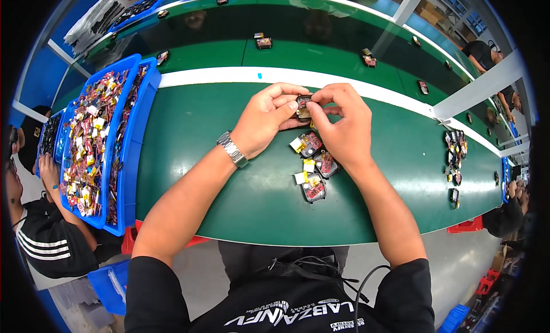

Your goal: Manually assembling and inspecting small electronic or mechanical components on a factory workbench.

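Between my two hands is a small black plastic casing with a reddish circuit part in it. My left hand, with a metal watch on the wrist, grips the casing from the left. The fingers of my right hand are closed on its right side and partly cover it. Just below lie several similar black casings with red circuit boards: one near my right fingers, another beside my right wrist, and a lower one. White and yellow battery-like pieces stick out from them.
Stacked blue bins at the left hold many red boards with white and yellow pieces. Beyond a white rail runs a green belt carrying scattered casings. More casings stand in a row at the right. Other people sit at both sides.
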The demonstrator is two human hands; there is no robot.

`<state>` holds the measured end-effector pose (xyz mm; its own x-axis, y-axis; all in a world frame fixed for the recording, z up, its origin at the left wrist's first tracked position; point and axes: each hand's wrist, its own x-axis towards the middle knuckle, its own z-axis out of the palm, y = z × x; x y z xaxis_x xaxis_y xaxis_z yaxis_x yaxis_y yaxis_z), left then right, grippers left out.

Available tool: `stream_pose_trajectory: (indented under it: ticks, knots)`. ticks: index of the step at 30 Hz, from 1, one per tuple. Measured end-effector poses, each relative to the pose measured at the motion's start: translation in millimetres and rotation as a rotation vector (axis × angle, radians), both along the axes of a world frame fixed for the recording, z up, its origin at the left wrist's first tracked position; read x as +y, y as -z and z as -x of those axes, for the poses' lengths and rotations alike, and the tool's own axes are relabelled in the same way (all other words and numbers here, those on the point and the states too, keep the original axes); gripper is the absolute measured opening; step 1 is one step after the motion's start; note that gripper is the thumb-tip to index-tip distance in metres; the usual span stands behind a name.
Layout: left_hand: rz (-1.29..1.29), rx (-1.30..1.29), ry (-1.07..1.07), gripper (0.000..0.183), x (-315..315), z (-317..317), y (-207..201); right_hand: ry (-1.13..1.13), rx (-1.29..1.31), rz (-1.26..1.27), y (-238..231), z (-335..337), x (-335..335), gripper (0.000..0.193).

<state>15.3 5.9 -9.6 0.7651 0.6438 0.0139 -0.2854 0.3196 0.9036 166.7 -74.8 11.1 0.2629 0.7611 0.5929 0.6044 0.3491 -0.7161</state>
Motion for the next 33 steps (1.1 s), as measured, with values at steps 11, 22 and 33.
stream_pose_trajectory:
  ticks: [11, 22, 33]
  knots:
    - [-0.086, 0.095, -0.086, 0.024, -7, -7, -9, 0.04, 0.005, 0.062, -2, 1, -2, 0.009]
    - [-0.181, 0.141, -0.156, 0.021, -12, -10, -2, -0.048, 0.229, 0.161, 6, -5, -2, 0.013]
    - [-0.159, 0.07, -0.246, 0.037, -6, -9, -2, -0.047, 0.256, 0.163, 9, -27, 20, 0.012]
